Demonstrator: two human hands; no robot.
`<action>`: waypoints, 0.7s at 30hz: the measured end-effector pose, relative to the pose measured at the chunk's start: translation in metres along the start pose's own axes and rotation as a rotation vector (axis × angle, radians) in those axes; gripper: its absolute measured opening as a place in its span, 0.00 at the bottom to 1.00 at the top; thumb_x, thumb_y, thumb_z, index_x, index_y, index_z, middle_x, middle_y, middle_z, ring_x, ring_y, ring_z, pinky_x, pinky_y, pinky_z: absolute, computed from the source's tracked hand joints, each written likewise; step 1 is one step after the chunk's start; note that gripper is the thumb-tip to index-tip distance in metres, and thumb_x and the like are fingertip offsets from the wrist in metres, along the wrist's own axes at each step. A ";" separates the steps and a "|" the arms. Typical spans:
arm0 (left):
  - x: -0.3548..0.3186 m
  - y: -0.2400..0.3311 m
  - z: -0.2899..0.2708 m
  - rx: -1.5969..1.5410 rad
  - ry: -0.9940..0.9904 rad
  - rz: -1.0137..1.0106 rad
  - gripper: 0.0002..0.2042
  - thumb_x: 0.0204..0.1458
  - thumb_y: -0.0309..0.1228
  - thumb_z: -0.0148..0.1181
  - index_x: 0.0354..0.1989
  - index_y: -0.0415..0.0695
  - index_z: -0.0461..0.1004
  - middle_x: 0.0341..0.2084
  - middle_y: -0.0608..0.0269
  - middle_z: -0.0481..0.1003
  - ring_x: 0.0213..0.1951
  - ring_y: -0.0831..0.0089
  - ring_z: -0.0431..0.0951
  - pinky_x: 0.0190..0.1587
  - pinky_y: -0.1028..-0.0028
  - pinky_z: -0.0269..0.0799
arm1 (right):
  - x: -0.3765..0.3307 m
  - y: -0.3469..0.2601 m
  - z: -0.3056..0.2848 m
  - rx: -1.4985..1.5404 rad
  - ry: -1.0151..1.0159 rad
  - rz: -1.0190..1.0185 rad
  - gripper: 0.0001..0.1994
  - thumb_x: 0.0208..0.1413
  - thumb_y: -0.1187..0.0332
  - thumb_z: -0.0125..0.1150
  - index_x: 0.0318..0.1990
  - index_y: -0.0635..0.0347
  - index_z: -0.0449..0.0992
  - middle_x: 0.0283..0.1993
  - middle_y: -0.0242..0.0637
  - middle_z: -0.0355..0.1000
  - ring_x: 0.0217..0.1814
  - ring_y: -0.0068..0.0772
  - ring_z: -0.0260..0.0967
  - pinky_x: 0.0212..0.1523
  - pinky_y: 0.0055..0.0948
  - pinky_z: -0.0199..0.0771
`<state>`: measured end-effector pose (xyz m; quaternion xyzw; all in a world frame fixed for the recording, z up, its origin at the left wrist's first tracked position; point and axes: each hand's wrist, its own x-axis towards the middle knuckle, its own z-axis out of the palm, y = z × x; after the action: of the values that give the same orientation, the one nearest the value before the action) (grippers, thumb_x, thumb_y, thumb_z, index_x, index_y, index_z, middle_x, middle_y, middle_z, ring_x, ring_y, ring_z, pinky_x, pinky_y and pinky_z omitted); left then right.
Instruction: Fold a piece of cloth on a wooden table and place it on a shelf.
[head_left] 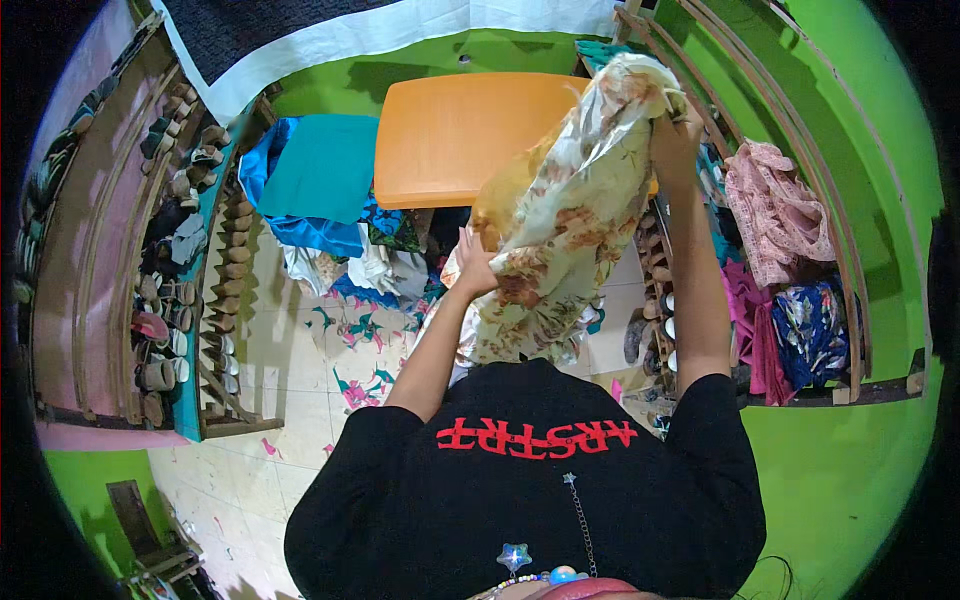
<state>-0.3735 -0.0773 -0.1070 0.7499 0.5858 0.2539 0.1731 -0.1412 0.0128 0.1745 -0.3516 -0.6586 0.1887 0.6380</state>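
A cream floral cloth (580, 200) with rust-coloured flowers hangs in front of me. My right hand (676, 135) is raised and grips its top end. My left hand (474, 262) holds the cloth's left edge lower down, near my chest. The cloth drapes between the two hands and reaches down to my black shirt. Behind it stands an orange table (450, 135).
A teal cloth (320, 165) lies on a blue pile of clothes beside the orange table. A wooden rack with shoes (170, 240) stands at left. Pink and blue garments (780, 210) hang on a wooden rail at right. Green walls surround the tiled floor (290, 390).
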 end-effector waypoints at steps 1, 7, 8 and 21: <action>0.000 -0.005 -0.005 -0.290 0.062 -0.057 0.30 0.20 0.47 0.68 0.35 0.41 0.72 0.52 0.43 0.47 0.53 0.47 0.46 0.53 0.59 0.44 | 0.000 0.004 -0.007 0.003 0.015 0.038 0.08 0.50 0.70 0.49 0.30 0.67 0.70 0.22 0.29 0.64 0.23 0.17 0.56 0.24 0.18 0.58; -0.035 -0.018 -0.064 -0.194 0.529 0.012 0.14 0.26 0.25 0.63 0.26 0.38 0.72 0.32 0.54 0.64 0.38 0.62 0.66 0.41 0.72 0.63 | -0.024 0.041 -0.036 -0.142 0.037 0.111 0.17 0.50 0.58 0.51 0.34 0.67 0.70 0.26 0.31 0.67 0.27 0.20 0.59 0.28 0.20 0.60; -0.039 -0.032 -0.072 -0.134 0.626 0.019 0.12 0.27 0.21 0.61 0.26 0.37 0.71 0.33 0.54 0.64 0.36 0.63 0.66 0.39 0.72 0.64 | -0.028 0.046 -0.036 -0.234 0.035 0.144 0.20 0.49 0.55 0.51 0.36 0.67 0.70 0.27 0.32 0.67 0.29 0.21 0.60 0.30 0.21 0.61; 0.083 0.027 -0.316 0.457 0.758 0.466 0.12 0.26 0.26 0.59 0.26 0.43 0.69 0.24 0.55 0.70 0.27 0.57 0.70 0.30 0.66 0.65 | 0.010 0.069 -0.044 -1.142 0.249 0.416 0.21 0.46 0.52 0.48 0.37 0.62 0.69 0.36 0.51 0.68 0.38 0.54 0.64 0.37 0.40 0.62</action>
<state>-0.5216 -0.0159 0.1794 0.7346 0.4649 0.4058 -0.2821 -0.0827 0.0580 0.1384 -0.7778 -0.4940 -0.1156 0.3711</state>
